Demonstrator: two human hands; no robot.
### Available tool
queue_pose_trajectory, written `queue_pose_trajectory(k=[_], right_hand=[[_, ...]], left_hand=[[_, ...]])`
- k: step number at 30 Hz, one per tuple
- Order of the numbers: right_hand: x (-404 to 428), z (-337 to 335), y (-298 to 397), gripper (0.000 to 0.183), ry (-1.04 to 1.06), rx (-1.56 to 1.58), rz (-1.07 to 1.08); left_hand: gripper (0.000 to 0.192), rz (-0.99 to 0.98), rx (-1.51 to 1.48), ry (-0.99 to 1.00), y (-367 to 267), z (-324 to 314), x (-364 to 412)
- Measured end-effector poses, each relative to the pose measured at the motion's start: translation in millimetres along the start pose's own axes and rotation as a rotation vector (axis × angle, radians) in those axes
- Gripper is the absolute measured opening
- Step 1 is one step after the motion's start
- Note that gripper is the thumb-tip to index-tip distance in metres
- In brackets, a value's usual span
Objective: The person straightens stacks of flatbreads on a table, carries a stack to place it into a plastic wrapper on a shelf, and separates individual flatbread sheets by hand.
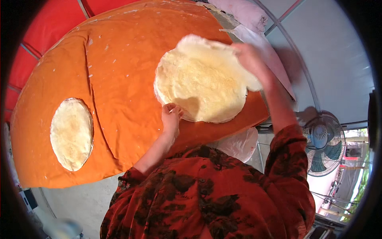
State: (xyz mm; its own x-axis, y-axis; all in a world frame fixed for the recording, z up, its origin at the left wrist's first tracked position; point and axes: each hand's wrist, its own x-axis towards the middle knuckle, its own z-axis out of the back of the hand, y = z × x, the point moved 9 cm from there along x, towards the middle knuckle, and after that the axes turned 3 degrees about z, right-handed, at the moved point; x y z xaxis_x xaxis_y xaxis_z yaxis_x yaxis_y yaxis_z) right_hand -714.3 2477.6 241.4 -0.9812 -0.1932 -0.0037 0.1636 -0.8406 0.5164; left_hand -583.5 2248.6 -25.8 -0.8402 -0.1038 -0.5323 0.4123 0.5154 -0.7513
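A broad, round pile of thin, pale yellow dough-like sheets [206, 86] lies on the orange cloth [125, 89] in front of me. At its far right edge, my right hand [249, 59] grips a thin, whitish sheet [209, 44], whose border is raised and blurred by motion. My left hand [171, 116] is at the pile's near left edge, fingers curled and pinched around a small white scrap [171, 110]. Its shadow falls on the top sheet. Farther left, beyond a fold in the cloth, sits a smaller pile of similar sheets [71, 134], touched by neither hand.
White crumbs dot the cloth. A rolled pinkish cloth [241, 13] and a white sheet [262, 44] lie at the far right edge. Clear plastic [238, 145] hangs by the near edge. An electric fan [320, 143] stands right of my arm. Red sheeting [50, 33] borders the far left.
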Motion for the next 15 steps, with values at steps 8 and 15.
queue_pose_trajectory(k=[8,15], right_hand=[[-54,-119,-9,0.040,-0.088,-0.437,0.325],[-74,-190,-56,0.033,0.053,-0.293,0.095]], left_hand=[[0.037,-0.171,0.184,0.034,-14,-6,-3],[0.049,-0.102,0.412,-0.001,-21,-21,27]])
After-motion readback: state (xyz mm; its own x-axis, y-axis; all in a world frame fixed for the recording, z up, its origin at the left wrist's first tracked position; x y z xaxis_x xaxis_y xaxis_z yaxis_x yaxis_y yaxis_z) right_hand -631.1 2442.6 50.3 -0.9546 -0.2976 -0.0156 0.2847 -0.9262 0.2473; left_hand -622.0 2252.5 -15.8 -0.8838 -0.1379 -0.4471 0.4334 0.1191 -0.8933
